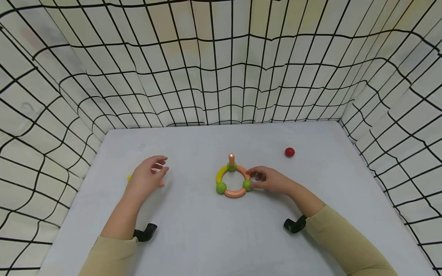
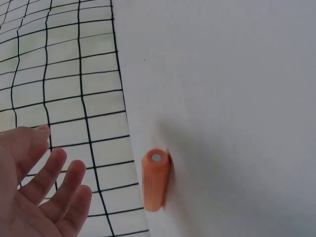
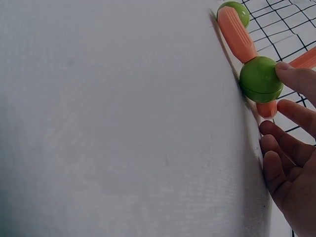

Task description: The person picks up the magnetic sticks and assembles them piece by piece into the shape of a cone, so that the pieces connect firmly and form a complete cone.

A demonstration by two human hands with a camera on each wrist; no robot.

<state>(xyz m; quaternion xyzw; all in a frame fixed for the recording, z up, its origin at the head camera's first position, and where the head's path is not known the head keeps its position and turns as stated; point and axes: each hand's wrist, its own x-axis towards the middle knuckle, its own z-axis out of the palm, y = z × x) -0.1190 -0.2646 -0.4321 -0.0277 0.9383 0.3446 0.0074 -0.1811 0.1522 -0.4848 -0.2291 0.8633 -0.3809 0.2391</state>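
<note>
On the white table stands a ring of curved rods, one yellow (image 1: 220, 174) and others orange (image 1: 235, 194), joined by green balls (image 1: 221, 187). A straight orange rod (image 1: 231, 159) stands up from the far ball. My right hand (image 1: 272, 180) holds the ring at its right side, thumb on the green ball (image 3: 260, 79) and index finger at the orange curved rod beside it. At the left, my left hand (image 1: 146, 178) hovers with loosely bent, parted fingers. Partly hidden behind it are a red piece (image 1: 153, 171) and a yellow piece (image 1: 129, 177). An orange rod with a metal disc end (image 2: 156, 182) lies near that hand.
A red ball (image 1: 289, 152) lies at the back right of the table. Black mesh netting (image 1: 231, 80) encloses the back and both sides. Black wrist-worn devices (image 1: 295, 225) stick out beside both sleeves.
</note>
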